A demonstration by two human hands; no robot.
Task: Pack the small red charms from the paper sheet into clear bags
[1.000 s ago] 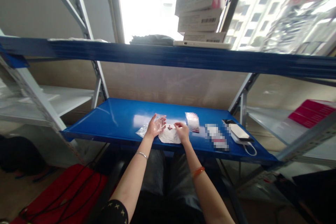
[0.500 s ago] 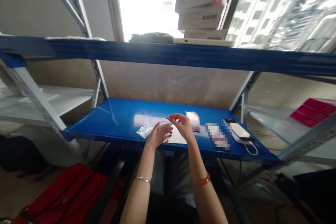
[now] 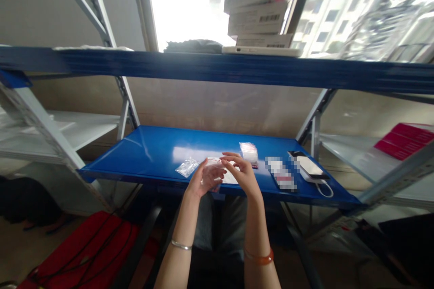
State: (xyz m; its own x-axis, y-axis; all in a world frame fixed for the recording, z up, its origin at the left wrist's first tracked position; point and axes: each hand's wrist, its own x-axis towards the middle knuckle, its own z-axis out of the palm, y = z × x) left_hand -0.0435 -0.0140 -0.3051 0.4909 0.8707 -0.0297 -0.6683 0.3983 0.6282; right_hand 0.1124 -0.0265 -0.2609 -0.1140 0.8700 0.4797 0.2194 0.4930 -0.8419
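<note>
My left hand (image 3: 200,181) is curled around one side of a small clear plastic bag (image 3: 213,176), with its thumb up by the top edge. Something dark red shows at the low end of the bag, too small to name. At the bag's upper right corner, the thumb and fingertips of my right hand (image 3: 242,174) pinch its edge. Under the hands lies a white sheet (image 3: 229,177), partly covered by them. Just left of my left hand are crumpled clear plastic bags (image 3: 187,167). A stack of small filled clear bags (image 3: 248,152) rests behind my right hand.
The blue table (image 3: 152,144) holds a blurred-out item (image 3: 281,174) and phones (image 3: 310,168) with a white cable (image 3: 326,189) on the right. A blue shelf beam (image 3: 203,67) crosses above, bearing white boxes (image 3: 256,16). Pink boxes (image 3: 405,140) sit on the right-hand shelf.
My right hand has come down a little, its raised pinch now at the bag's top edge. The bag hangs lower by my left hand, past the table's front edge.
</note>
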